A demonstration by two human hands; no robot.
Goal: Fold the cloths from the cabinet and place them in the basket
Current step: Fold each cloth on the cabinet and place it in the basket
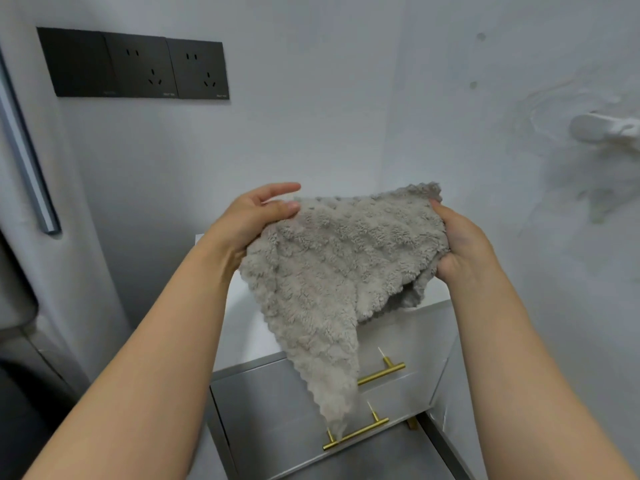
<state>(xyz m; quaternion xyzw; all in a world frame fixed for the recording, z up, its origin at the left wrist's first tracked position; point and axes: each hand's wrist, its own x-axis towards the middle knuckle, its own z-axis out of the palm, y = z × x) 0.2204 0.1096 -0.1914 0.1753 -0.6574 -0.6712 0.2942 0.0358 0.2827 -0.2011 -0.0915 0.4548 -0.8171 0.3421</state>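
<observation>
Currently we hold the grey, fluffy, scallop-edged cloth (329, 271) in the air with both hands, above the white cabinet with grey drawer fronts (263, 403).

Our left hand (254, 216) pinches the cloth's upper left corner, with the thumb on top of the fabric and the index finger straight above it. Our right hand (460, 244) grips the bunched right edge, fingers curled under it. The cloth is spread between the hands, and its lower corner hangs to a point in front of the drawer fronts, overlapping the lower of the two brass bar handles (381, 374). A black triple socket panel (138, 65) is mounted on the white wall at upper left. A white wall hook (606, 129) is at right.
</observation>
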